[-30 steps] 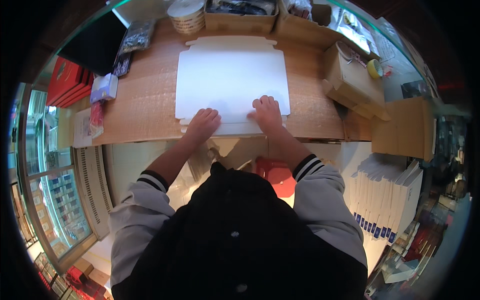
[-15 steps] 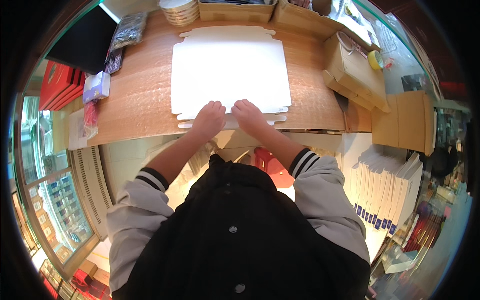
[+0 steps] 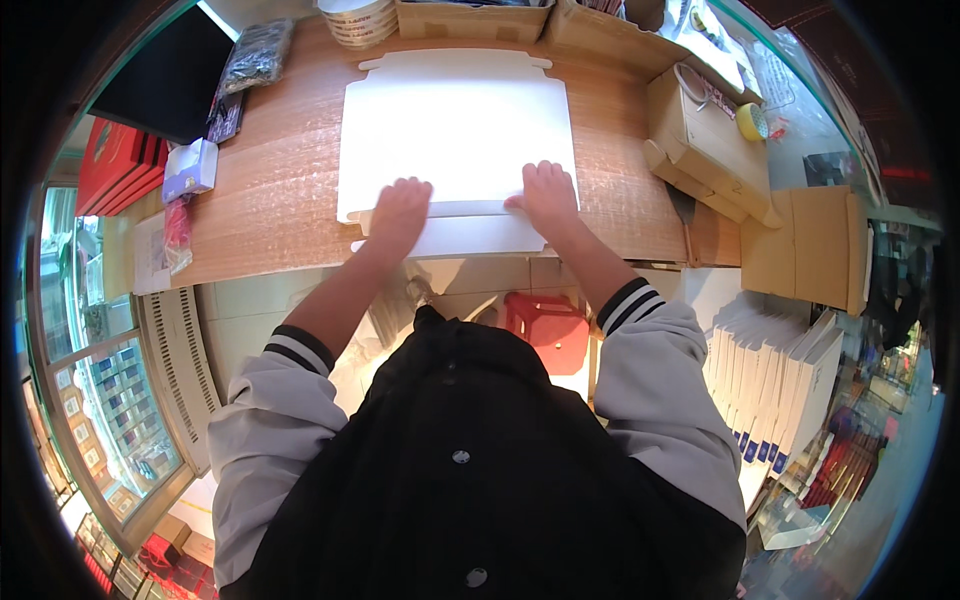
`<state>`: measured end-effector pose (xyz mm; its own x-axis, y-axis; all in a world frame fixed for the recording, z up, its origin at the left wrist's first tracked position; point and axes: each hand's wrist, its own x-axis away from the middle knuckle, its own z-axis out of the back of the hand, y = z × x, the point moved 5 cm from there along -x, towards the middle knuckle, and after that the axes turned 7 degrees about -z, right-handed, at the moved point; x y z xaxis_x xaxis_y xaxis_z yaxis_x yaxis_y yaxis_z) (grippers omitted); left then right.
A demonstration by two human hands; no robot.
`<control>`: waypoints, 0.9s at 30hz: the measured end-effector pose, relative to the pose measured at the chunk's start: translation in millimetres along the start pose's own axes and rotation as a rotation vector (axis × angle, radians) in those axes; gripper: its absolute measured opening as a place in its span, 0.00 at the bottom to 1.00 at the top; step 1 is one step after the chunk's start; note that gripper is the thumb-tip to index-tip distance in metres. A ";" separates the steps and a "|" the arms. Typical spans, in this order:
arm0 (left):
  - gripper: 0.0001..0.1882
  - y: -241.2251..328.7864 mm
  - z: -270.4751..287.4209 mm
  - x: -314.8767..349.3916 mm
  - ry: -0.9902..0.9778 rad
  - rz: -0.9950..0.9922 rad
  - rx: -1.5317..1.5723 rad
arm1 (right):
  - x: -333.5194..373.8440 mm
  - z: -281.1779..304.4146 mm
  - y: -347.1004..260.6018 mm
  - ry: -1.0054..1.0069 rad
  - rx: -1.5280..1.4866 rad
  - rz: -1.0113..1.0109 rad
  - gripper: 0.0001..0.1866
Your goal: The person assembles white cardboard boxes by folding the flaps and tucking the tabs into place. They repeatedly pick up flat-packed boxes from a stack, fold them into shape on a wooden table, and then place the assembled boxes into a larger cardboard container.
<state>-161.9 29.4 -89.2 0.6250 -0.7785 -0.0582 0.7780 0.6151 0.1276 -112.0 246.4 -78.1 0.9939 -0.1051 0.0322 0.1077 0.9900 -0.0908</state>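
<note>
Cardboard (image 3: 455,130), white, beneath and beyond both hands (image 3: 400,213) (image 3: 549,200)

A: "How do the arms run?"
B: "Forward and inward. Loose, pale-grey fabric sleeves (image 3: 655,390) cover the upper parts, ending in black knit cuffs with white stripes (image 3: 628,303). Beyond these, the left forearm (image 3: 335,300) and right forearm (image 3: 598,262) are bare."
A: "And the bare left hand (image 3: 402,210)?"
B: "Back uppermost, fingers bunched and slightly bent, tips pointing away from the body. I can't make out its palm."
A: "The bare right hand (image 3: 548,200)?"
B: "Also back uppermost, fingers together, thumb sticking out leftward. The two hands are apart, roughly level."
</note>
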 end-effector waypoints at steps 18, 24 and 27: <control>0.15 -41.5 -23.5 34.7 0.085 0.242 0.122 | 23.9 -44.6 36.7 0.243 -0.335 -0.206 0.12; 0.12 6.0 33.0 13.7 0.395 -0.064 0.189 | 19.1 -26.3 53.5 0.043 -0.458 -0.293 0.18; 0.22 25.2 30.8 11.5 0.351 -0.274 0.208 | 16.7 14.8 66.5 0.192 -0.698 -0.526 0.16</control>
<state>-137.1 32.2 -56.1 0.4109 -0.7969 -0.4430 0.9099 0.3278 0.2543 -88.6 311.8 -68.9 0.7920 -0.6053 0.0793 0.4774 0.5332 -0.6984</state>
